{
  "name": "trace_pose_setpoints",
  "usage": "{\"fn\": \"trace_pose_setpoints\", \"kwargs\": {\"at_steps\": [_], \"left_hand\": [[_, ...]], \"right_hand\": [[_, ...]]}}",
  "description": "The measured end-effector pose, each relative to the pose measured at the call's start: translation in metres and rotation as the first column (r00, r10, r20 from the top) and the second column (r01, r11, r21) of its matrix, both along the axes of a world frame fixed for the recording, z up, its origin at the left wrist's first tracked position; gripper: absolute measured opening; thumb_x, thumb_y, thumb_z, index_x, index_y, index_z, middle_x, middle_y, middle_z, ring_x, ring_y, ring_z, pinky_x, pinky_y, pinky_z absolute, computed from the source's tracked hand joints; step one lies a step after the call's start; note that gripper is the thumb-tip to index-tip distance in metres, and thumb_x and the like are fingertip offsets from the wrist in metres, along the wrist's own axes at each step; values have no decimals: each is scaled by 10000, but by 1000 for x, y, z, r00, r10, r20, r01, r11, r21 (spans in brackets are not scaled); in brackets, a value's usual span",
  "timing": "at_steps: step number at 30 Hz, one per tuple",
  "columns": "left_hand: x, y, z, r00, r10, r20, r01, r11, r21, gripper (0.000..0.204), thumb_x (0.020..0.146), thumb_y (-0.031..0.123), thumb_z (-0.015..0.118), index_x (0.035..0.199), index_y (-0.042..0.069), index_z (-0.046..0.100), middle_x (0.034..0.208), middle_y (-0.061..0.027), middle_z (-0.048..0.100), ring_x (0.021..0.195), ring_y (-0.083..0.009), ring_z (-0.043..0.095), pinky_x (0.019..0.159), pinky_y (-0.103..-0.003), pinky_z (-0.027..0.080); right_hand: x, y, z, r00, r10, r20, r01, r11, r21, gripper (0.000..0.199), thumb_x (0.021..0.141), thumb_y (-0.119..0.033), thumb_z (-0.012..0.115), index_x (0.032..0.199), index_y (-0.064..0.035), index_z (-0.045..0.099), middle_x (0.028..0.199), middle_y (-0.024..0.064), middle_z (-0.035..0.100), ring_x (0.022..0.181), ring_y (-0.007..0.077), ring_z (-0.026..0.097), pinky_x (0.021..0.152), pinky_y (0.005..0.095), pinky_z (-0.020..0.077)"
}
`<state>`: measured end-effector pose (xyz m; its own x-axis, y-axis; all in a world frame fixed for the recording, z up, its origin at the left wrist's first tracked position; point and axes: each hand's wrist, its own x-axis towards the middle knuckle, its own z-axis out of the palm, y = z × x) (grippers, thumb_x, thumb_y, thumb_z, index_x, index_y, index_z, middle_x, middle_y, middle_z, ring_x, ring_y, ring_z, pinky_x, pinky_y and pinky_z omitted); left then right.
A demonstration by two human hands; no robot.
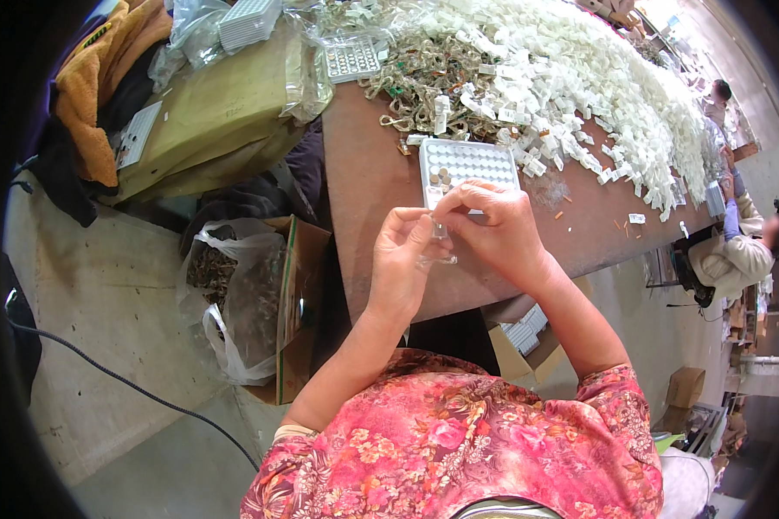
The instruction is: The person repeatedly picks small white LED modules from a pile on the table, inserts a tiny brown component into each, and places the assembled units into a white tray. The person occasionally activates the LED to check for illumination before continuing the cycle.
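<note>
I see the person's left hand (pixel 402 255) and right hand (pixel 492 223) both closed, pinching together one small clear piece (pixel 440 232), just at the near side of the white tray (pixel 467 144). Behind this tray lie tangled brownish loops (pixel 415 82); beyond it, toward the right, spreads a heap of white pieces (pixel 614 112).

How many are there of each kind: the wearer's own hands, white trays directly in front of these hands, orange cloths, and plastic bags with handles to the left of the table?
Own hands: 2 (left hand, right hand)
White tray: 1
Orange cloth: 1
Plastic bag with handles: 1
Total: 5
</note>
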<state>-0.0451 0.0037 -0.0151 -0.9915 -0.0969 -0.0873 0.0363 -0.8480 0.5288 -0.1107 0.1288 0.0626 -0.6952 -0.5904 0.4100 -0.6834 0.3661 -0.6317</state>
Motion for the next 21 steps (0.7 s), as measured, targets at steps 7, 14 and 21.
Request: {"fn": "trace_pose_setpoints", "kwargs": {"at_steps": [7,14,21], "left_hand": [[-1,0,-1,999,51,-20,-48,993,105,142,982,169,539,1074,62,518,1000,-70,628,855,-141,635,738,-301,537],[0,-1,1,999,29,40,-34,992,124,150,989,174,524,1093,66,512,994,-103,650,812,-139,645,694,-242,517],[-1,-2,4,999,19,42,-24,992,124,161,983,176,537,1102,70,513,977,-98,650,796,-130,639,647,-222,492]], "right_hand": [[14,-4,-17,812,-4,-583,67,994,88,273,736,-137,716,1007,-132,686,857,12,686,783,190,663,724,324,513],[-30,4,-18,899,-229,-373,288,951,111,195,822,-122,680,1015,-102,699,867,90,667,829,286,621,742,385,498],[-56,-2,-26,969,-130,-211,178,958,224,104,803,-157,686,868,-77,700,843,82,646,823,288,626,730,388,505]]}}
